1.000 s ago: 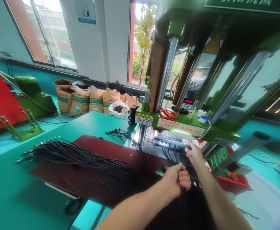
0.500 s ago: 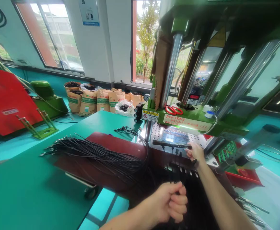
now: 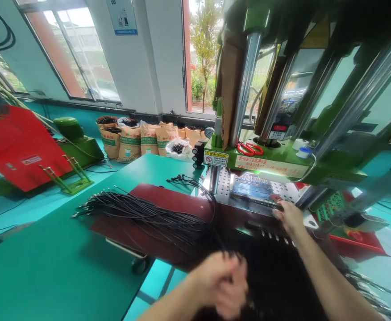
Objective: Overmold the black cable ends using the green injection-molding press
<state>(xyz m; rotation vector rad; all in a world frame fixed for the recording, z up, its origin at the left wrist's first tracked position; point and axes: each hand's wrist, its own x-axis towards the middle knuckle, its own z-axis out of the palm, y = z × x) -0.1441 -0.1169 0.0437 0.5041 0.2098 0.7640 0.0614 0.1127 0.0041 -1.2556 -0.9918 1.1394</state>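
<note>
My right hand (image 3: 287,217) is at the press, its fingers closed on the right end of a dark metal bar (image 3: 254,200). The bar lies along the front edge of a shiny mould plate (image 3: 254,185) with a row of small metal parts. Nearer to me, my left hand (image 3: 224,285) is a fist, smeared by motion; small dark bits show at its top, but what it grips is unclear. Under it is a black area whose details are lost. Short silver tips (image 3: 277,237) stick out in a row below the bar. A bundle of black cables (image 3: 148,214) lies to the left.
The green press (image 3: 272,162) with steel columns rises at the right, red scissors (image 3: 250,149) on its ledge. A dark red board (image 3: 168,200) overlaps the green table (image 3: 64,267). Filled paper sacks (image 3: 130,142) line the wall. A red bin (image 3: 359,245) is at the right.
My left fist has moved left and slightly down, away from the press. Dark plugs that hung below the bar no longer show there. The view has turned a little left.
</note>
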